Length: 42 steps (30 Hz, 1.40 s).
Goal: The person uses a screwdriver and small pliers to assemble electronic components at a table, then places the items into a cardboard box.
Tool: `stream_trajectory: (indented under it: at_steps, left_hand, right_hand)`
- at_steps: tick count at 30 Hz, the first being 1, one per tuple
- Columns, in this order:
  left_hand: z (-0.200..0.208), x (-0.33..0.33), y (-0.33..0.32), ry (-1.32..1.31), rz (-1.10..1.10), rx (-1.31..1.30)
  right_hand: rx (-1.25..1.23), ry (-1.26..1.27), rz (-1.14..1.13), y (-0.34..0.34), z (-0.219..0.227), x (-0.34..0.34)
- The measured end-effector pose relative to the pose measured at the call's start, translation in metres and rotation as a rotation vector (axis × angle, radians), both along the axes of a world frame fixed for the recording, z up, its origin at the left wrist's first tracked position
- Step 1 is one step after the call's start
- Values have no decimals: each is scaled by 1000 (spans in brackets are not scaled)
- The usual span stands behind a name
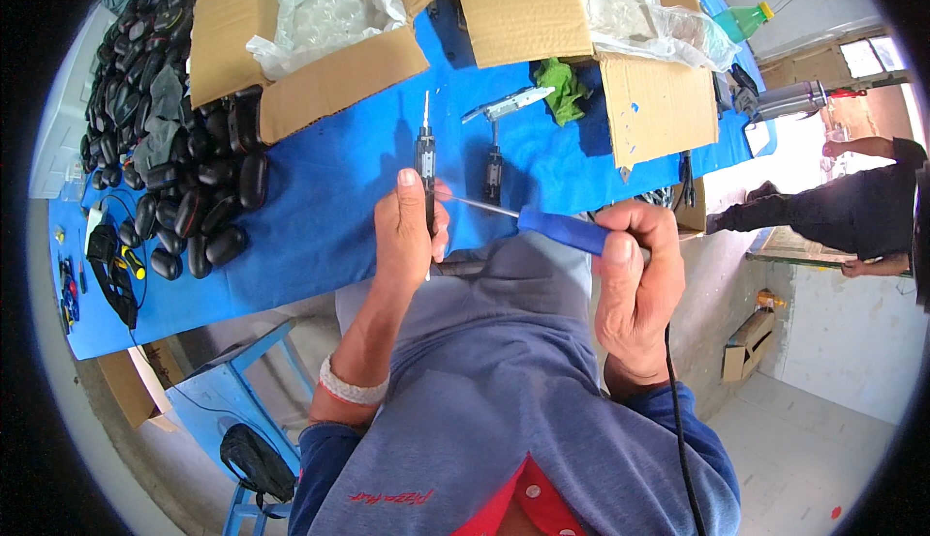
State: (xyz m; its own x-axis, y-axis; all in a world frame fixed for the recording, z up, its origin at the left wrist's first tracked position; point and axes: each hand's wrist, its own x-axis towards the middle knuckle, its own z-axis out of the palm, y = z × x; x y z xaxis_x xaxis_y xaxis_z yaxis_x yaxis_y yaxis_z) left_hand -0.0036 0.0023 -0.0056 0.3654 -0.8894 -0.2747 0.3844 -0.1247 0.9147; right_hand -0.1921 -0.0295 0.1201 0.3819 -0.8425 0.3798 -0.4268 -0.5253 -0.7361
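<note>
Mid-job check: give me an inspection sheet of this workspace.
Surface: blue cloth over the table.
Job's things: black part, copper-coloured tip upward; blue-handled screwdriver pointed at it, contact unclear; a similar part on the cloth.
Clutter: black cases heaped at left; two open cartons, left and right, with plastic inside; green bottle.
Hands: left hand grips the black part; right hand grips the screwdriver.
Cables: black cable beside the right forearm; ends not visible.
Surroundings: another person at right; blue stool at left.
</note>
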Motion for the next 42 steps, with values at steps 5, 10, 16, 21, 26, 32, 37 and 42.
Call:
stream_trajectory:
  at_steps: [5, 10, 16, 21, 26, 32, 37, 42]
  left_hand:
    - [1, 1, -1, -35, -21, 17]
    - [4, -1, -1, -33, -1, 33]
    - [4, 1, -1, 4, 10, 38]
    - [4, 1, -2, 16, 3, 22]
    - [3, 1, -1, 56, 25, 31]
    - [3, 2, -1, 85, 19, 27]
    - [3, 2, 0, 68, 23, 10]
    - [7, 1, -1, 68, 34, 24]
  right_hand:
    - [-31, -23, 43, -7, 2, -1]
    - [-36, 29, 176, -14, 8, -6]
    - [174, 26, 20, -3, 7, -2]
    - [-54, -52, 144, -18, 1, -3]
    - [80, 69, 98, -16, 7, -5]
    - [107, -30, 107, -12, 10, 3]
    - [166, -51, 110, -8, 14, 4]
    - [288, -7, 47, -4, 20, 3]
